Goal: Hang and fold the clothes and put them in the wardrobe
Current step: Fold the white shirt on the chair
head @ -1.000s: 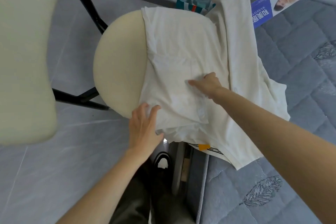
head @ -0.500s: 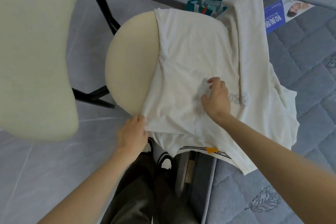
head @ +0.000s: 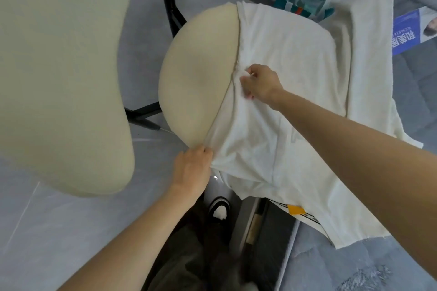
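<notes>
A white T-shirt (head: 290,59) lies spread over the right half of a cream chair seat (head: 198,82) and spills onto the bed. Its folded left edge runs down the middle of the seat. My right hand (head: 261,82) pinches that folded edge near its middle, fingers curled into the cloth. My left hand (head: 192,168) grips the shirt's near-left corner at the seat's front rim. An orange tag (head: 295,210) shows on the hem hanging at the lower right.
The chair's cream backrest (head: 59,73) fills the left of the view, with black legs (head: 169,0) behind. A grey quilted mattress (head: 369,262) lies at right, with a blue leaflet (head: 411,30) and a teal bag (head: 302,2) beyond the shirt. My shoe (head: 218,210) stands on the grey floor.
My right hand moved left from the middle of the shirt to the folded left edge and pinched it. My left hand shifted from flat on the cloth to gripping the near corner.
</notes>
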The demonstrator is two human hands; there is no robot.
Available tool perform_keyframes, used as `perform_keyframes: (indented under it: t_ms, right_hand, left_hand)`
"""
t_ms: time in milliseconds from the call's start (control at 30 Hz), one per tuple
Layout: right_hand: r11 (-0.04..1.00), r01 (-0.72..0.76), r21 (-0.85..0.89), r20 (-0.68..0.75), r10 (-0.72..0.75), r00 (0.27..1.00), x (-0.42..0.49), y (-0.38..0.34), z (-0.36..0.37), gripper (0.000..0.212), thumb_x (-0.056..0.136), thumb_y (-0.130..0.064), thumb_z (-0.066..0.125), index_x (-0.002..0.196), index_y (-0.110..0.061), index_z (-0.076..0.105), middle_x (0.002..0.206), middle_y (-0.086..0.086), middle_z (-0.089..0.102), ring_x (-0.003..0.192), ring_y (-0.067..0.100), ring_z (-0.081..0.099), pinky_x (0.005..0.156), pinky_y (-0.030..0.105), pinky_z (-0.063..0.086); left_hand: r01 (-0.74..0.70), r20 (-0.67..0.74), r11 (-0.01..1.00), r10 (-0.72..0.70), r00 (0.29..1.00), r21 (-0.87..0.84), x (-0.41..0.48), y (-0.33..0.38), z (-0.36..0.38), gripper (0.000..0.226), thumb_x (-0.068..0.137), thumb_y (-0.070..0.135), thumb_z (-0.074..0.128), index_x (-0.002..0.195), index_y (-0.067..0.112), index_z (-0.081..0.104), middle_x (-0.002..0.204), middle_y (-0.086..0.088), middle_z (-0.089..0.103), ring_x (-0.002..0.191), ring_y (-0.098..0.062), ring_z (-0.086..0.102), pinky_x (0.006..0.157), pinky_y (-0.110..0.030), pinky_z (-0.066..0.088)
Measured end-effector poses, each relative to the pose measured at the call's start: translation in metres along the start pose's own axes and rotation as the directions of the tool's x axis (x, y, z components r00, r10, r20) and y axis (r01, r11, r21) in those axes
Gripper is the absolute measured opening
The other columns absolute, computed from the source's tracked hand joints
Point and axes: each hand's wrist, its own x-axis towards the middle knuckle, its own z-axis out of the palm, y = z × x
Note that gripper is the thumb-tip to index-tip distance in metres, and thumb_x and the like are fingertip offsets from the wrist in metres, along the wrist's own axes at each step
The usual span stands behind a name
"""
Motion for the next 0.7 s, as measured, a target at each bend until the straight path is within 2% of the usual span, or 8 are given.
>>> perform_keyframes:
  t_ms: [67,167,267,333,433,533,600,700]
  right_hand:
    - [0.993,0.069,0.093,-0.020,-0.067,0.998,0.003,-0.013,0.004,0.026,0.093,-0.019,0.052,0.113,-0.008,0.065,0.081,0.001,0.064,0.075,0.015,0.058,0.065,0.018,0.047]
    - [0.984,0.140,0.114,0.020,-0.143,0.990,0.012,-0.032,0.012,0.027,0.096,-0.021,0.053,0.119,-0.013,0.064,0.103,0.002,0.063,0.088,0.012,0.056,0.064,0.013,0.042]
    - [0.991,0.133,0.024,0.155,-0.135,0.979,0.016,-0.039,0.022,0.041,0.097,-0.009,0.046,0.136,-0.018,0.052,0.136,0.002,0.054,0.115,0.015,0.054,0.081,0.011,0.040]
    - [0.986,0.164,0.023,0.117,-0.166,0.979,0.013,-0.037,0.023,0.049,0.095,-0.004,0.042,0.141,-0.021,0.046,0.142,0.004,0.045,0.126,0.017,0.047,0.083,0.010,0.037]
    - [0.971,0.236,0.032,-0.011,-0.236,0.972,-0.003,-0.029,0.013,0.048,0.092,0.000,0.042,0.134,-0.020,0.053,0.139,0.007,0.043,0.119,0.020,0.051,0.086,0.015,0.041]
    - [0.973,0.219,0.066,-0.080,-0.214,0.974,-0.023,-0.010,-0.005,0.040,0.091,0.000,0.043,0.121,-0.018,0.062,0.135,0.006,0.045,0.116,0.020,0.053,0.098,0.021,0.041]
    - [0.982,0.142,0.121,-0.123,-0.127,0.984,-0.038,0.007,-0.019,0.038,0.090,0.000,0.044,0.116,-0.019,0.064,0.134,0.005,0.047,0.112,0.021,0.055,0.091,0.018,0.043]
    - [0.983,0.037,0.181,-0.204,0.001,0.979,-0.062,0.037,-0.039,0.037,0.090,0.000,0.043,0.113,-0.019,0.064,0.130,0.004,0.050,0.095,0.015,0.056,0.076,0.011,0.040]
  left_hand:
    - [0.047,0.007,0.999,-0.047,0.999,-0.014,-0.004,-0.005,-0.001,0.011,0.095,0.012,0.046,0.101,0.018,0.053,0.106,0.002,0.056,0.095,-0.020,0.059,0.065,-0.028,0.034]
    - [0.131,0.013,0.991,-0.131,0.991,-0.017,-0.014,-0.015,0.002,0.012,0.095,0.013,0.043,0.099,0.018,0.054,0.101,0.002,0.056,0.089,-0.018,0.060,0.063,-0.026,0.033]
    - [0.197,0.034,0.979,-0.196,0.980,-0.053,-0.016,-0.017,0.007,0.009,0.095,0.013,0.044,0.098,0.017,0.052,0.100,0.002,0.058,0.086,-0.017,0.061,0.063,-0.026,0.037]
    - [0.244,0.056,0.968,-0.241,0.969,-0.058,-0.013,-0.014,0.007,0.012,0.095,0.014,0.047,0.107,0.015,0.049,0.108,0.000,0.057,0.095,-0.018,0.060,0.070,-0.028,0.041]
    - [0.297,0.095,0.954,-0.291,0.952,-0.053,-0.008,-0.004,0.004,0.036,0.091,0.015,0.055,0.122,0.009,0.038,0.120,-0.005,0.048,0.109,-0.019,0.052,0.079,-0.028,0.045]
    - [0.268,0.007,0.961,-0.268,0.963,-0.074,-0.009,0.014,-0.009,0.037,0.090,0.011,0.052,0.122,0.008,0.033,0.120,-0.005,0.045,0.104,-0.017,0.051,0.076,-0.024,0.045]
    - [0.198,-0.055,0.977,-0.203,0.978,-0.085,-0.007,0.030,-0.020,0.032,0.091,0.009,0.048,0.119,0.009,0.034,0.118,-0.004,0.044,0.101,-0.016,0.050,0.077,-0.025,0.044]
    - [0.098,-0.060,0.989,-0.106,0.993,-0.114,-0.001,0.053,-0.037,0.028,0.091,0.012,0.042,0.118,0.010,0.036,0.116,-0.004,0.043,0.100,-0.018,0.047,0.074,-0.026,0.040]
